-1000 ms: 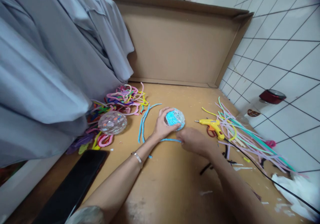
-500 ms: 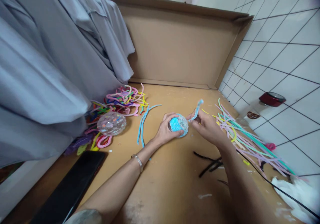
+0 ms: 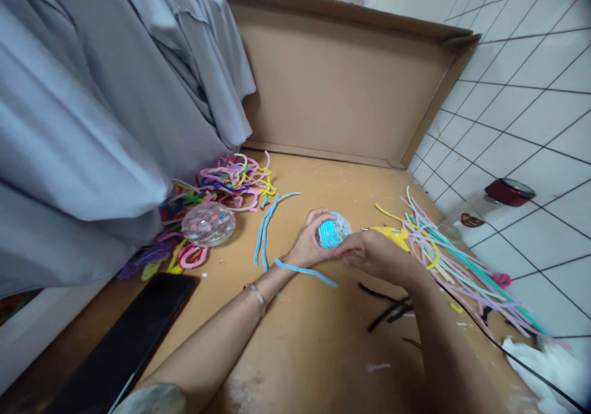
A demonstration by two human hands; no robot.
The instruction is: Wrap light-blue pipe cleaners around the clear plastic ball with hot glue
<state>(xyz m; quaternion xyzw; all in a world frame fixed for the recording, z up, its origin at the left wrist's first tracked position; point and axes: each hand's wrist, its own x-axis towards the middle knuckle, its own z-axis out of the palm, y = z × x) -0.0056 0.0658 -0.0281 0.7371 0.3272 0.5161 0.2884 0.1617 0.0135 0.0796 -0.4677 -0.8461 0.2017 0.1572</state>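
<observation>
My left hand is wrapped around a clear faceted ball partly wound in light-blue pipe cleaner. Close to the ball's right side, my right hand has its fingers curled together; what they hold, if anything, is hidden. A loose light-blue pipe cleaner crosses over my left wrist. Two more blue pipe cleaners lie to the left of that hand. Behind my right hand shows a yellow glue gun, its metal tip pointing left.
Beside a tangled pile of colourful pipe cleaners sits another clear ball. Straight pastel pipe cleaners spread on the right, near a red-lidded jar. A phone, black pipe cleaner pieces and a black cord are nearer me.
My right hand has moved down and left to the ball. The blue pipe cleaner no longer sticks up from its fingers; one now lies across my left wrist. The glue gun has come into sight.
</observation>
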